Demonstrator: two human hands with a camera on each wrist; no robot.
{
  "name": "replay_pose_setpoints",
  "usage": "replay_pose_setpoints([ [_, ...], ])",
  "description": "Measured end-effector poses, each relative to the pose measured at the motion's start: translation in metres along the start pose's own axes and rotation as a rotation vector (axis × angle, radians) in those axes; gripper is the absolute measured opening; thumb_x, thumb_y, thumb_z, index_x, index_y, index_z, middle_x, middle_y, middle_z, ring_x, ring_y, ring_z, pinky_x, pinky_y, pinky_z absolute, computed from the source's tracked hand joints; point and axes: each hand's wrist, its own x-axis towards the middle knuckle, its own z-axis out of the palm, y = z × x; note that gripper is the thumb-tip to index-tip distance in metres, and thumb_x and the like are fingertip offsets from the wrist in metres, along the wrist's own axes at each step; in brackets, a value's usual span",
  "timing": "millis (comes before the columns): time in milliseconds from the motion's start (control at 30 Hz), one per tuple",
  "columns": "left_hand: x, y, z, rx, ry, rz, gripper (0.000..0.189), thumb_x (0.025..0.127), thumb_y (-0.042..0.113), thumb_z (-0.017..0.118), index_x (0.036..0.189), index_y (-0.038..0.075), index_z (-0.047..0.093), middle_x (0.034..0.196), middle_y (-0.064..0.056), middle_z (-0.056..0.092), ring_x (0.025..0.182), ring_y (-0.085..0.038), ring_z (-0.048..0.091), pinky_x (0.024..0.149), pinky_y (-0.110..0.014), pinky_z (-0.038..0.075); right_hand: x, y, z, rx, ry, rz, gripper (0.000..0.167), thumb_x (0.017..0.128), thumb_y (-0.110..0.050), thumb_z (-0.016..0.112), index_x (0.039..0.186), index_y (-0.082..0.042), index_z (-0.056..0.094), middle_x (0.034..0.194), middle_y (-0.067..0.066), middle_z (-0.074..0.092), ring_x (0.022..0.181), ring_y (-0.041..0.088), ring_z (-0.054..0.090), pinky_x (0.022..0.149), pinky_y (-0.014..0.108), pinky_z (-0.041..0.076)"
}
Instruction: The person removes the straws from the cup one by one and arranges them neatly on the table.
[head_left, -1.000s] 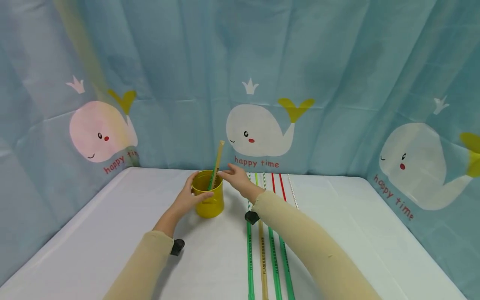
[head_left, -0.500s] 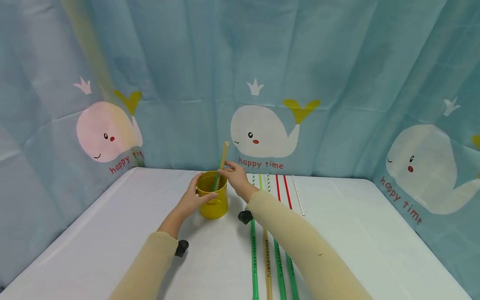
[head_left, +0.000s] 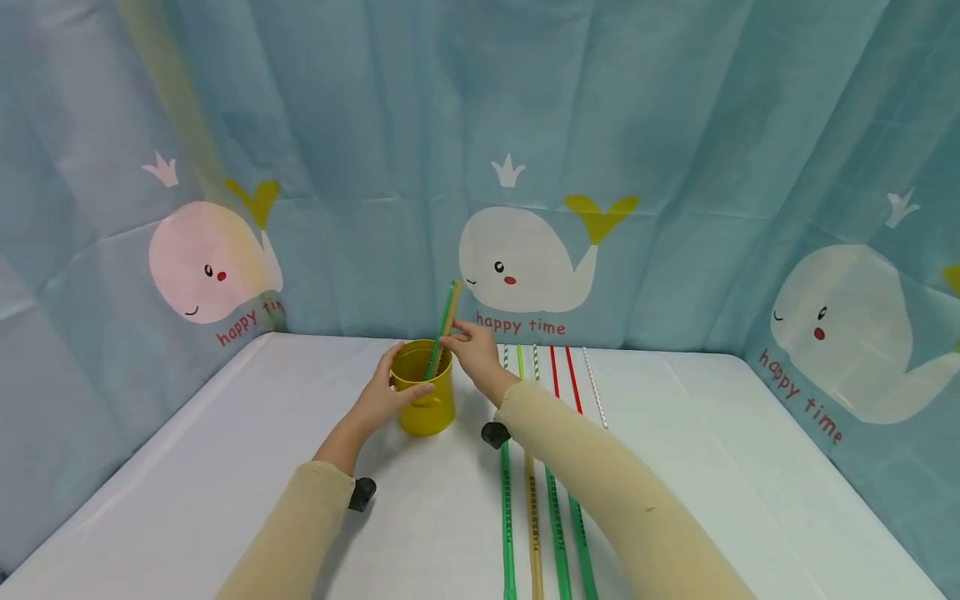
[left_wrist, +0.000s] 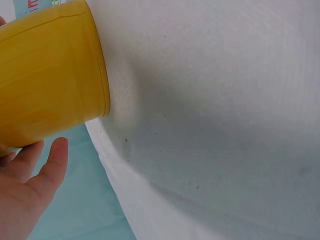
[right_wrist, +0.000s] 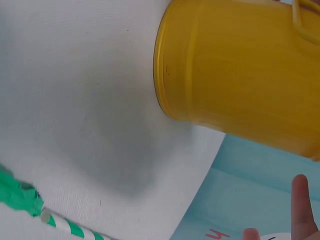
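Observation:
A yellow metal pail (head_left: 426,408) stands upright on the table. My left hand (head_left: 378,400) holds it, with the thumb on the near side of the rim and the fingers at the far left. In the left wrist view some of the left fingers (left_wrist: 52,165) show next to the pail's wall. A green wrapped straw (head_left: 442,329) and a tan wrapped straw (head_left: 452,304) stand in the pail side by side, leaning right. My right hand (head_left: 477,354) pinches the tan straw just above the rim; whether it also grips the green one cannot be told. Their lower ends are hidden.
Right of the pail lie several wrapped straws, green (head_left: 508,517) and tan (head_left: 534,525), in a row. Beyond them lie bare straws, including red (head_left: 555,371) and white (head_left: 596,387). A blue whale-print curtain (head_left: 375,250) hangs behind the white table (head_left: 697,467).
My right fingers have closed in on the tan straw from the right. The green straw's top now stands level beside the tan one. The left hand stays on the pail.

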Motion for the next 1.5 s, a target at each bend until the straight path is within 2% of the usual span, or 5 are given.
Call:
replay_pose_setpoints([
  [200, 0.001, -0.002, 0.0, -0.004, -0.005, 0.009, 0.097, 0.091, 0.043, 0.067, 0.156, 0.015, 0.001, 0.159, -0.019, 0.011, 0.141, -0.044, 0.018, 0.113, -0.059, 0.021, -0.009, -0.008, -0.009, -0.038, 0.015, -0.016, 0.048, 0.092, -0.015, 0.068, 0.137, -0.005, 0.055, 0.102, 0.009, 0.073, 0.107, 0.021, 0.065, 0.099, 0.04, 0.047],
  [533, 0.003, 0.0, -0.001, 0.001, -0.003, 0.0, 0.098, 0.091, 0.042, 0.068, 0.156, 0.014, 0.001, 0.159, -0.02, 0.01, 0.142, -0.044, 0.018, 0.113, -0.058, 0.02, -0.015, -0.017, -0.023, -0.048, 0.084, -0.023, 0.05, 0.092, -0.015, 0.069, 0.137, 0.001, 0.053, 0.108, 0.016, 0.07, 0.111, 0.027, 0.063, 0.102, 0.045, 0.044],
  [1300, 0.003, 0.001, -0.001, 0.0, -0.007, -0.014, 0.099, 0.09, 0.045, 0.068, 0.156, 0.015, 0.0, 0.16, -0.019, 0.008, 0.142, -0.045, 0.017, 0.113, -0.059, 0.02, -0.026, -0.053, -0.069, 0.104, 0.179, -0.054, 0.052, 0.092, -0.012, 0.068, 0.139, 0.002, 0.05, 0.113, 0.019, 0.068, 0.111, 0.027, 0.063, 0.106, 0.04, 0.04],
  [1433, 0.002, 0.001, -0.002, -0.001, -0.011, -0.006, 0.099, 0.09, 0.045, 0.067, 0.156, 0.015, 0.0, 0.159, -0.019, 0.008, 0.142, -0.045, 0.017, 0.113, -0.059, 0.02, -0.033, -0.057, -0.083, 0.091, 0.193, -0.11, 0.045, 0.091, -0.014, 0.07, 0.133, -0.004, 0.058, 0.105, 0.014, 0.072, 0.105, 0.025, 0.065, 0.1, 0.033, 0.044],
  [1500, 0.002, 0.0, -0.002, -0.003, -0.011, 0.0, 0.098, 0.09, 0.044, 0.067, 0.156, 0.015, 0.0, 0.159, -0.019, 0.008, 0.142, -0.045, 0.016, 0.113, -0.059, 0.019, -0.035, -0.059, -0.09, 0.092, 0.202, -0.14, 0.042, 0.091, -0.014, 0.07, 0.131, -0.007, 0.061, 0.099, 0.009, 0.073, 0.098, 0.022, 0.067, 0.08, 0.025, 0.047],
])
